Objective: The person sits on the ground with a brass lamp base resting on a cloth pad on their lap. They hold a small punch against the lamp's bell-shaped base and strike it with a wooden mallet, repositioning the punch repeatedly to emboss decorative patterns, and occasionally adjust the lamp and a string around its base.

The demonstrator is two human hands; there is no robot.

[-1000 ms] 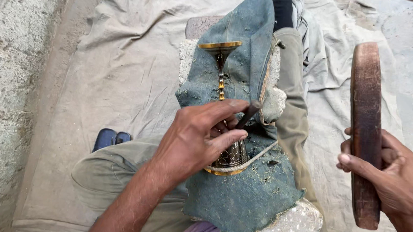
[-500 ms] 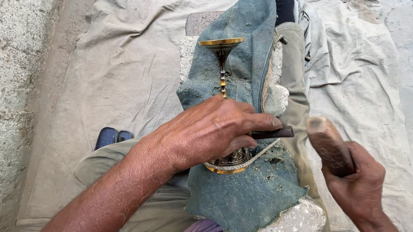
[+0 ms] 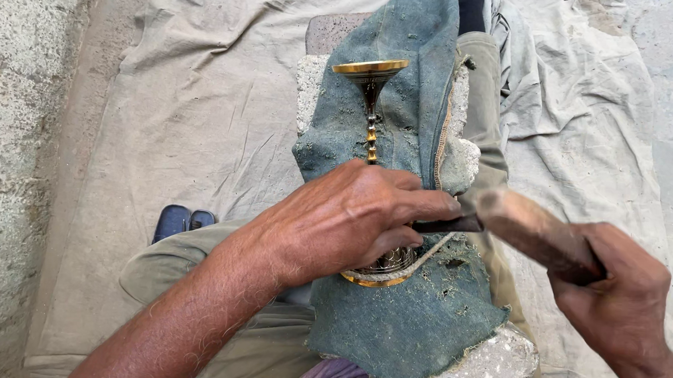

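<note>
A brass goblet-like piece (image 3: 373, 96) lies on its side on a blue denim cloth (image 3: 406, 322) spread over a stone block. My left hand (image 3: 350, 218) covers the lower end of the brass piece and pinches a thin dark metal chisel (image 3: 450, 224) against it. My right hand (image 3: 623, 304) grips a brown wooden mallet (image 3: 537, 231) whose head meets the end of the chisel. The brass piece's engraved lower rim (image 3: 382, 272) shows under my left fingers.
A beige cloth (image 3: 206, 115) covers the ground around my legs. A dark blue object (image 3: 182, 221) lies beside my left leg. Rough concrete (image 3: 4, 147) runs along the left. A stone corner (image 3: 486, 377) sticks out under the denim.
My right hand has swung the wooden mallet down from upright at the right onto the chisel. My left hand has closed over the brass piece with the chisel.
</note>
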